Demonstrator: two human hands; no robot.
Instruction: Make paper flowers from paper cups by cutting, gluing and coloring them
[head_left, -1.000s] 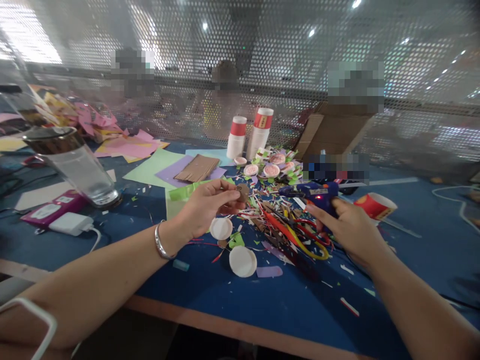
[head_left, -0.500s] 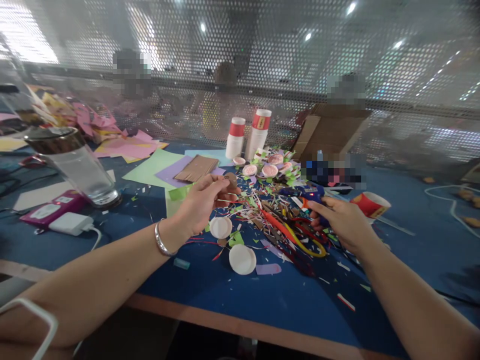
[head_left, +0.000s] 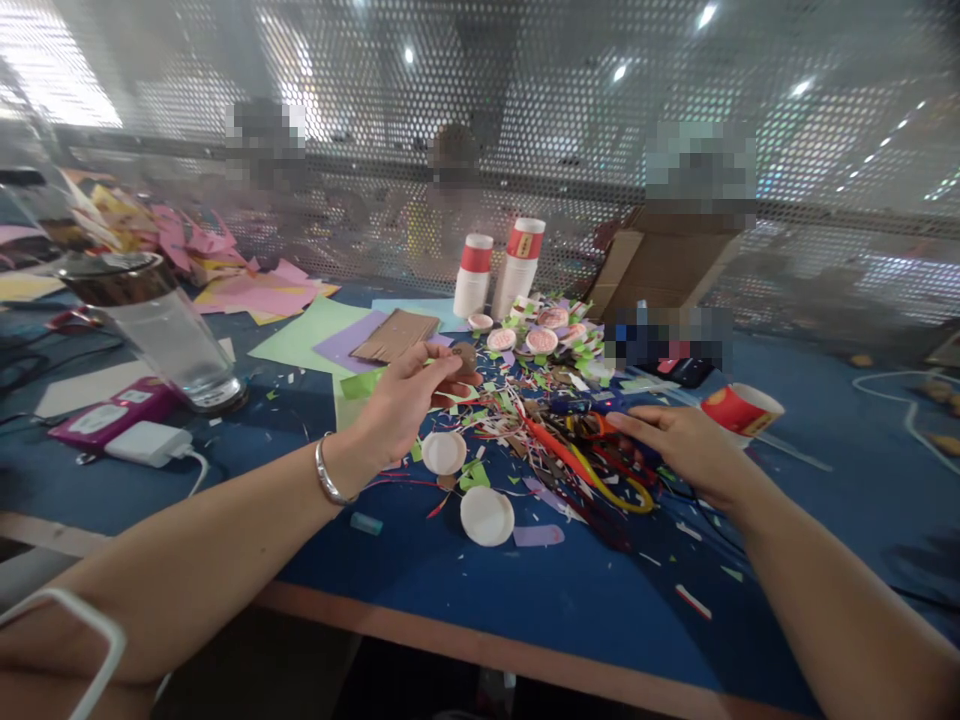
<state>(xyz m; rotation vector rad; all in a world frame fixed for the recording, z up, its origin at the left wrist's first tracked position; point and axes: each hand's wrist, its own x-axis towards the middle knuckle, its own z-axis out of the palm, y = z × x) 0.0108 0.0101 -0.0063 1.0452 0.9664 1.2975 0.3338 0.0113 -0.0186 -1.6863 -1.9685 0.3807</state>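
Bottle (head_left: 176, 340) left, glue gun (head_left: 581, 406) right, carton (head_left: 660, 265) seemingly behind

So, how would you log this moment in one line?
left hand: holds brown disc | right hand: on glue gun, grip unclear | nearby: scraps, white discs

Perforated screen (head_left: 555, 120) behind blue tabletop (head_left: 585, 600); bright glare (head_left: 60, 70) upper left.

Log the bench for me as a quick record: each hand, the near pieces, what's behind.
Left hand: pinching a brown disc
Right hand: gripping a blue glue gun
Nearer the table edge: two white round pieces, apart
Behind: two cup stacks, upright
Beyond right hand: red cup
Far left: clear bottle, dark lid
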